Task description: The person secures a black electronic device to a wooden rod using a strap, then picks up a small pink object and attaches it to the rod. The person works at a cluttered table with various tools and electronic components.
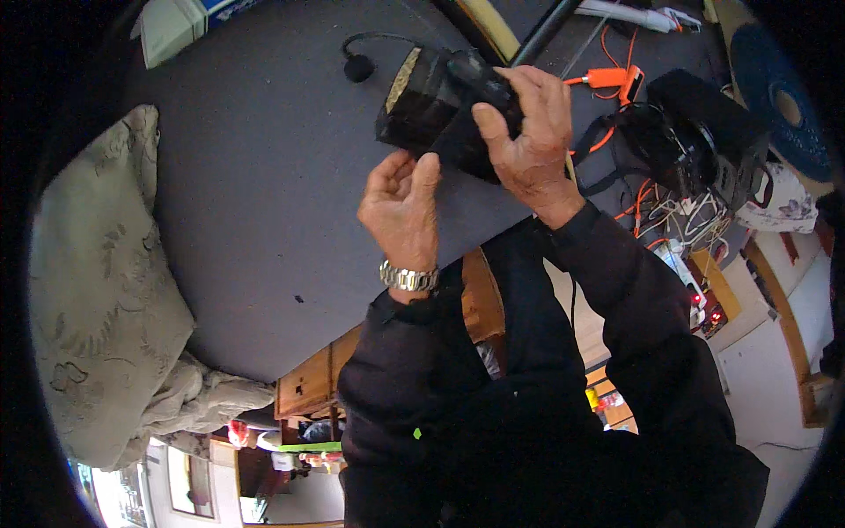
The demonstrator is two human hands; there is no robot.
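On a dark grey work surface (264, 198) lies a dark, boxy object (429, 99) with a rough tan strip along its left end; I cannot tell exactly what it is. A thin black gooseneck with a foam-like ball end (359, 67) curves out behind it. My right hand (531, 138) rests on the object's right part, thumb and fingers spread over it. My left hand (406, 198), with a metal-banded watch at the wrist, is at the object's near lower edge, thumb and fingertips close to it. Whether the left fingertips grip it is unclear.
Orange cables with an orange connector (606, 78), a black bag-like item (706, 119) and tangled white cables (693, 218) lie at the right. A blue disc-shaped roll (779, 102) is at the far right. A crumpled beige cloth (105, 284) covers the left side. Wooden drawers (310, 383) stand below the surface's near edge.
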